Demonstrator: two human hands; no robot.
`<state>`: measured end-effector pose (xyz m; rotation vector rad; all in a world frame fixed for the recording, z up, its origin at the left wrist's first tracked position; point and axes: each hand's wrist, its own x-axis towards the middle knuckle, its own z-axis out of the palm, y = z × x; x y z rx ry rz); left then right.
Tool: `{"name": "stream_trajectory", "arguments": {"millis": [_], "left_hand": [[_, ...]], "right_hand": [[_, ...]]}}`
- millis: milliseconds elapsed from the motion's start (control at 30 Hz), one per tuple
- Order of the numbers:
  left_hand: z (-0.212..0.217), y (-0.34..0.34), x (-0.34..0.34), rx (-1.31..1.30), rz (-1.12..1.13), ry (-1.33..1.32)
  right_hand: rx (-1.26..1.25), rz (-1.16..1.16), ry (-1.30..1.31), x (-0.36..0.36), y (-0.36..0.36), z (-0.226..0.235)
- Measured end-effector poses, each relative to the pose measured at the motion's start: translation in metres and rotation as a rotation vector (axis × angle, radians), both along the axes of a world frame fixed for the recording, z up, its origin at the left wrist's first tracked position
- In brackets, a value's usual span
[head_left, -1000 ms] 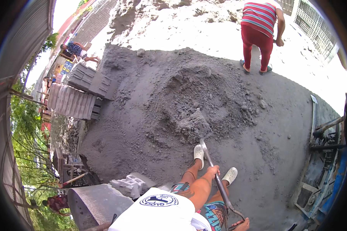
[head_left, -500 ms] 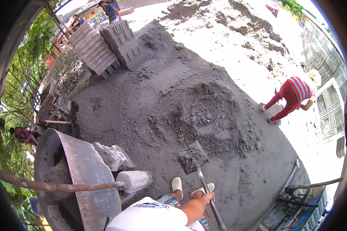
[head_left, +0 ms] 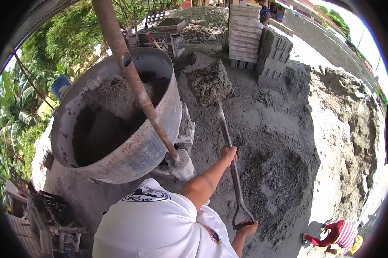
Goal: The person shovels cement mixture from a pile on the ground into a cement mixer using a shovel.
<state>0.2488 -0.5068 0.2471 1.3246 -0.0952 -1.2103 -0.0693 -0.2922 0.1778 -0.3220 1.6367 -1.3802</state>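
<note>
Item: long-handled shovel (head_left: 228,146), metal shaft, loop grip at the near end, blade at the far end. Blade carried a heaped load of grey sand mix (head_left: 209,81) and was held raised, just beside the rim of the mixer drum (head_left: 159,142), on its right side; whether blade and rim touched could not be told.

Left hand (head_left: 228,153): fingers were clenched around the shaft at about its middle, forearm stretched out from the lower edge of the view.

Right hand (head_left: 247,228): fingers were wrapped on the loop grip at the shaft's near end, close to the person's body.

Mixer drum: large, grey, round, mouth tilted open toward the upper left, with grey mix lying inside against the far wall. A rusty pole (head_left: 133,77) crossed in front of it on a slant, from the top of the view down to a mortar-caked foot beside the drum.

Ground: a broad grey sand pile (head_left: 280,172) spread to the right of the shovel, with paler, lumpy earth beyond it.

Background: stacked concrete blocks (head_left: 258,38) stood past the blade, well apart from the drum. Another person in a red striped shirt (head_left: 338,234) bent low at the lower right, well apart from the shovel.
</note>
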Motion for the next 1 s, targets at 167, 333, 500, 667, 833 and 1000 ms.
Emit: {"name": "stream_trajectory", "arguments": {"millis": [167,333,500,667,833,1000], "left_hand": [[0.127,-0.011,0.107,-0.514,0.097,0.162],[0.147,0.034,0.182,-0.654,0.183,0.393],[0.114,0.049,0.183,-0.772,0.124,0.505],[0.114,0.026,0.170,-0.614,-0.062,0.404],[0.089,0.037,0.167,-0.537,-0.142,0.375],[0.103,0.035,0.136,-0.712,-0.236,0.572]], "right_hand": [[-0.418,0.349,0.025,0.058,-0.089,0.088],[-0.747,0.630,0.520,0.092,-0.112,0.152],[-0.899,0.834,0.582,0.093,-0.102,0.128],[-0.622,0.380,0.717,0.071,-0.069,0.013],[-0.284,0.493,0.483,0.080,-0.040,0.113],[-0.373,0.253,0.659,0.061,-0.002,0.090]]}}
